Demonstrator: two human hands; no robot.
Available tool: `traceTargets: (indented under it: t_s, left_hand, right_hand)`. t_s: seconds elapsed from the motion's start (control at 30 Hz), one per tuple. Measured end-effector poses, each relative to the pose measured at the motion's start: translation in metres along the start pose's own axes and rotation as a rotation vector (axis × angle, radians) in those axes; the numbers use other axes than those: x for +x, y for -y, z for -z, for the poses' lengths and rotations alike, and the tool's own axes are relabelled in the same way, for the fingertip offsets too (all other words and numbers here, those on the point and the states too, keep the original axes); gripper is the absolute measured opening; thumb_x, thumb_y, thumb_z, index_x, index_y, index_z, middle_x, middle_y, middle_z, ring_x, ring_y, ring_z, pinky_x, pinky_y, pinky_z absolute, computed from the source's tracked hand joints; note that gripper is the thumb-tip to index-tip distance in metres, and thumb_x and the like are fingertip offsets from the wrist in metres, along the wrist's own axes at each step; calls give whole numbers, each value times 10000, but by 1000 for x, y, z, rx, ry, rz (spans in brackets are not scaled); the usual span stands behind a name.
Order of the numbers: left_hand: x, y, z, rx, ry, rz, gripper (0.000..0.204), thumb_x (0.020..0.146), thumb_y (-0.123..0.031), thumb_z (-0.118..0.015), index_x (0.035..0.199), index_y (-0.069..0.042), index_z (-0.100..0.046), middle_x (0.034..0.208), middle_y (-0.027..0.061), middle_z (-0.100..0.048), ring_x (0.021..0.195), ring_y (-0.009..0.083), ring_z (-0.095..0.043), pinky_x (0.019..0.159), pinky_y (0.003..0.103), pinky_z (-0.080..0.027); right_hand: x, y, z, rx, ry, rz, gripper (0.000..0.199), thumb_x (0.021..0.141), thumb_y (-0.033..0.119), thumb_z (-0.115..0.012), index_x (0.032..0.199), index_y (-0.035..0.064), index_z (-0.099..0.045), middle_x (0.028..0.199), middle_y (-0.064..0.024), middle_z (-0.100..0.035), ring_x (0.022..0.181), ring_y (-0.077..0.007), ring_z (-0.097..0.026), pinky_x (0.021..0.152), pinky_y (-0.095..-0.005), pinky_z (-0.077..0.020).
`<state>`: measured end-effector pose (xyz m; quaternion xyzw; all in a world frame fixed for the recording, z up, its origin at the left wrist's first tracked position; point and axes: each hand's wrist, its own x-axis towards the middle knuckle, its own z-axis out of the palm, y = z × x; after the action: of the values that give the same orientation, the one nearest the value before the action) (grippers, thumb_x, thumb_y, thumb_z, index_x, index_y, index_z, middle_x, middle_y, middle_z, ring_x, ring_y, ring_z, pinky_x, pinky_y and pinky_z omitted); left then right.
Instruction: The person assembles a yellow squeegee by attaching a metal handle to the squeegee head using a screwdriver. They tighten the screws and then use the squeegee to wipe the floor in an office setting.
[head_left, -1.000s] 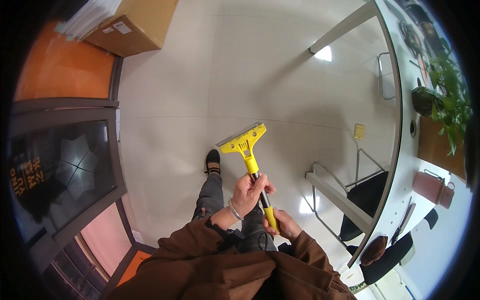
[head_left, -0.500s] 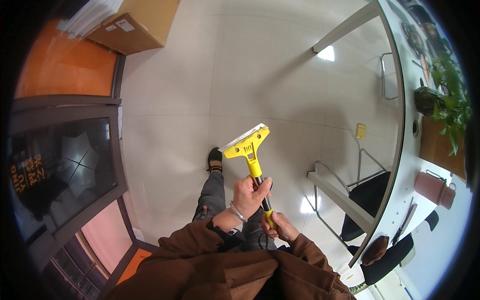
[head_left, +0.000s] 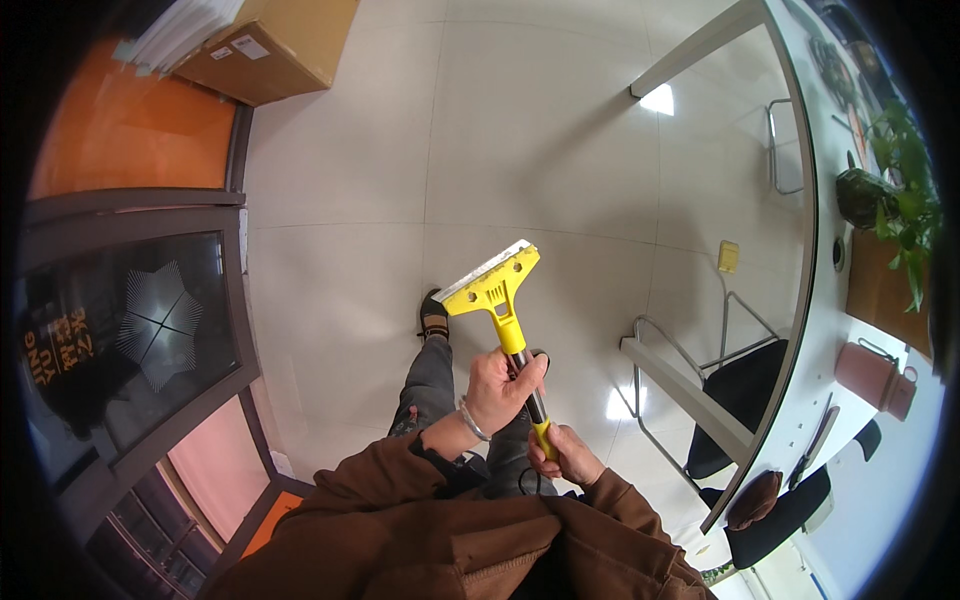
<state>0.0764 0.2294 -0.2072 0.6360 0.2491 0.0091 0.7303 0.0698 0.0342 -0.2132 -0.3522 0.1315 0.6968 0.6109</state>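
Observation:
A yellow long-handled scraper (head_left: 493, 292) with a wide metal blade points up and away from me, above the tiled floor. My left hand (head_left: 497, 392) is wrapped round the dark middle of its handle, a silver bangle on the wrist. Lower down, my right hand (head_left: 567, 455) grips the yellow end of the handle. Beneath the blade's left end shows my dark shoe (head_left: 433, 317) on the floor.
On the left stands a dark-framed glass door (head_left: 150, 325), with a cardboard box (head_left: 285, 55) beyond it. To the right runs a white desk (head_left: 815, 290) bearing a potted plant (head_left: 895, 200) and a pink bottle (head_left: 872, 378). A black chair (head_left: 735, 400) sits under it. A yellow floor socket (head_left: 729, 257) lies near the desk.
Both hands keep their hold on the scraper, which has barely moved. The view has shifted very slightly, and a bit more of my foot shows beside the blade.

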Motion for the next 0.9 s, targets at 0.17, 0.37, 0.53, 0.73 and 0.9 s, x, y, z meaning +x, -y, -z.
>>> traceTargets:
  t_s: [0.17,0.37,0.53,0.73,0.9]
  left_hand:
    - [-1,-2,5,17,74,-46,230,920,-145,-600,733,-14,-573,575,28,-623,503,73,-549,491,235,-420]
    - [-5,-2,5,62,106,-56,223,911,-143,-609,732,-12,-585,606,35,-639,521,86,-578,519,233,-451]
    - [-7,2,4,119,113,-88,222,899,-133,-627,723,-1,-599,609,44,-643,539,106,-612,542,237,-481]
    - [-7,7,0,125,72,-138,261,878,-122,-657,673,-13,-536,528,44,-542,453,144,-548,467,275,-416]
    - [-6,7,5,198,120,-79,246,893,-138,-638,704,16,-609,602,73,-651,537,139,-645,517,250,-494]
  right_hand:
    - [3,-8,3,-80,-26,53,599,942,641,-396,772,73,-483,543,22,-387,448,-74,-346,428,-217,-279]
    - [8,-13,14,-221,-49,130,601,947,628,-400,822,54,-529,613,13,-462,499,-75,-417,478,-205,-334]
    - [13,-18,19,-225,-51,207,563,961,577,-432,887,33,-557,736,3,-516,618,-77,-483,567,-220,-406]
    - [14,-24,20,-201,-68,205,512,984,522,-432,928,31,-565,819,-6,-542,677,-88,-511,631,-239,-445]
    - [14,-24,18,-208,-76,175,515,988,527,-417,936,38,-572,792,-5,-539,678,-88,-509,634,-236,-444]
